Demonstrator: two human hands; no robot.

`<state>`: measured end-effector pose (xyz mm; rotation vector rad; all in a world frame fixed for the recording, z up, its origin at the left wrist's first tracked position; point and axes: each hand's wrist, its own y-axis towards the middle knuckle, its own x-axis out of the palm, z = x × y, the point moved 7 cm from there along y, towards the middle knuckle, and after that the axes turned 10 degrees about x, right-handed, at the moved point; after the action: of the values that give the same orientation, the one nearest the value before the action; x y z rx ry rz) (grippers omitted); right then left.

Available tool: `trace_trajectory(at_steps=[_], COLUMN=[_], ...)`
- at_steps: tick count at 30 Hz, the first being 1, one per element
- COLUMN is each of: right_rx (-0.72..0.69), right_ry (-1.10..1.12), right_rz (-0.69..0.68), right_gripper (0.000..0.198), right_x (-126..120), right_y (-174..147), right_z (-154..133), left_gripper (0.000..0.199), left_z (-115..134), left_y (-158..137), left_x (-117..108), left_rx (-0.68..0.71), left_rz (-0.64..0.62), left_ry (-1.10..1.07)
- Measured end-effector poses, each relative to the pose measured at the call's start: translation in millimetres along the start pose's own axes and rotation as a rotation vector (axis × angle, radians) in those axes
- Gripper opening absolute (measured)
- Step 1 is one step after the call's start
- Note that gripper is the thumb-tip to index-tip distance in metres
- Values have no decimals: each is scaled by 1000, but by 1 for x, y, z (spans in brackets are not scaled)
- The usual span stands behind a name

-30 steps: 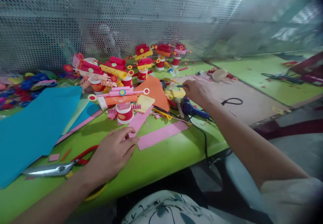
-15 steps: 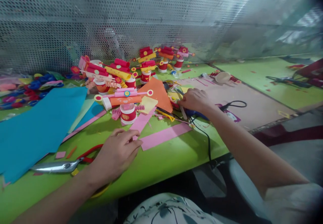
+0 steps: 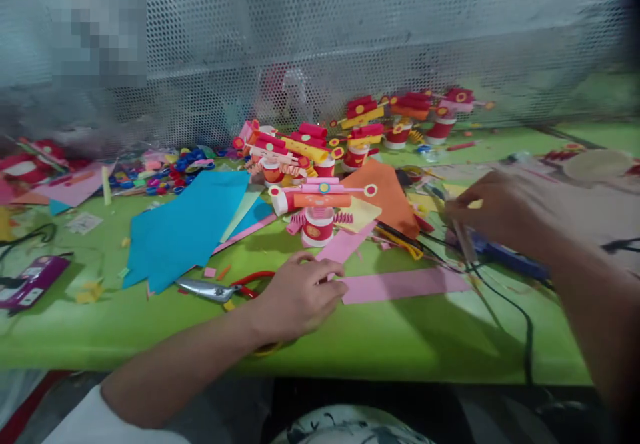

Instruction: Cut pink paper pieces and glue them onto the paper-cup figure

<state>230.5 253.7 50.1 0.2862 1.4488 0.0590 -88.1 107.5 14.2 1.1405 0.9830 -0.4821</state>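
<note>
My left hand (image 3: 300,294) rests on the table with loosely bent, parted fingers. Its fingertips touch the near end of a pink paper strip (image 3: 400,284); a second pink strip (image 3: 345,245) slants away just behind them. My right hand (image 3: 500,207), smeared by motion, pinches a pale thin stick (image 3: 466,241) above the table, its exact kind unclear. Beside that hand lies a blue tool (image 3: 515,257) near a black cord. In front of the left hand stands a paper-cup figure (image 3: 319,224) with pink spring arms and a rolled-paper top. Red-handled scissors (image 3: 215,289) lie partly under my left wrist.
Several similar cup figures (image 3: 357,154) stand behind. Blue sheets (image 3: 185,224), an orange sheet (image 3: 383,187) and a heap of colourful small pieces (image 3: 185,167) lie around. At the left is a purple device (image 3: 37,284). A perforated metal screen (image 3: 320,37) closes off the back.
The view has swung left, bringing the purple device into sight. My right hand has lifted the pale stick slightly toward me. My left hand stays at the strip's end.
</note>
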Motion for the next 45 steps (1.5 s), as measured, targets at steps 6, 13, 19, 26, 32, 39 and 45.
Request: trace_trajectory(at_steps=[6, 13, 19, 26, 32, 39, 45], right_rx=[-196, -494, -431, -298, -408, 110, 130], right_ry=[591, 622, 725, 892, 878, 97, -163], right_rz=[16, -217, -351, -368, -358, -139, -339], right_gripper=[22, 10, 13, 8, 15, 37, 40], right_x=[-41, -36, -24, -20, -28, -15, 37], right_y=[-107, -199, -199, -188, -195, -43, 47], right_z=[-34, -128, -122, -90, -99, -6, 7], left_gripper=[24, 31, 20, 15, 21, 26, 24], left_z=[4, 13, 19, 13, 16, 16, 13], left_y=[3, 5, 8, 3, 6, 6, 3], left_x=[-9, -13, -4, -2, 5, 6, 8], left_rx=[11, 60, 170, 80, 102, 128, 111], left_rz=[100, 77, 2, 36, -70, -14, -38], left_ry=[-14, -42, -53, -84, -68, -2, -4])
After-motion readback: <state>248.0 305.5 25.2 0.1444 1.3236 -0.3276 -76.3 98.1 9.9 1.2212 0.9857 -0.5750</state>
